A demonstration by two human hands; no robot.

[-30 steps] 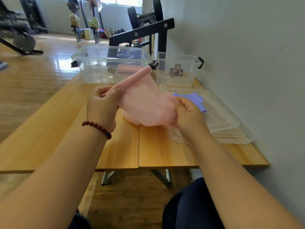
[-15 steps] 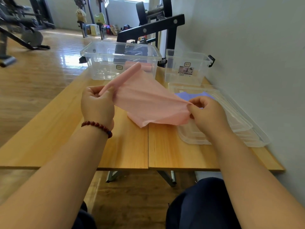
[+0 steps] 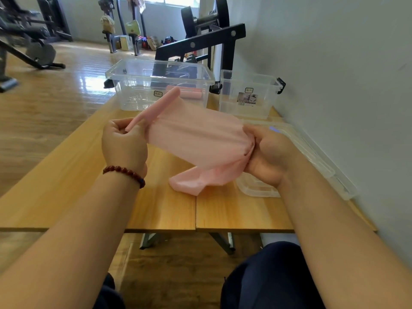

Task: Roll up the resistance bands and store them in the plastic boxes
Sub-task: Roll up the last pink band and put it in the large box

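Observation:
A pink resistance band (image 3: 196,134) is stretched in the air above the wooden table (image 3: 66,175), between both hands. My left hand (image 3: 124,146) grips its left end, which is rolled into a narrow tube pointing up and away. My right hand (image 3: 267,155) bunches the other end, and a loose tail hangs down onto the table. A large clear plastic box (image 3: 133,79) stands behind with a rolled pink band (image 3: 189,93) inside. Beside it on the right stands a smaller clear box (image 3: 247,108). A sliver of a purple band (image 3: 274,129) shows behind my right hand.
Clear plastic lids (image 3: 312,157) lie stacked along the wall on the right, under my right hand. A black weight rack (image 3: 200,41) stands behind the boxes. Gym machines stand on the wooden floor at the far left. The table's front edge is near my lap.
My right hand has gathered the band's right end into a bunch and turned palm inward. The band is pulled out wider, and its tail now droops onto the table.

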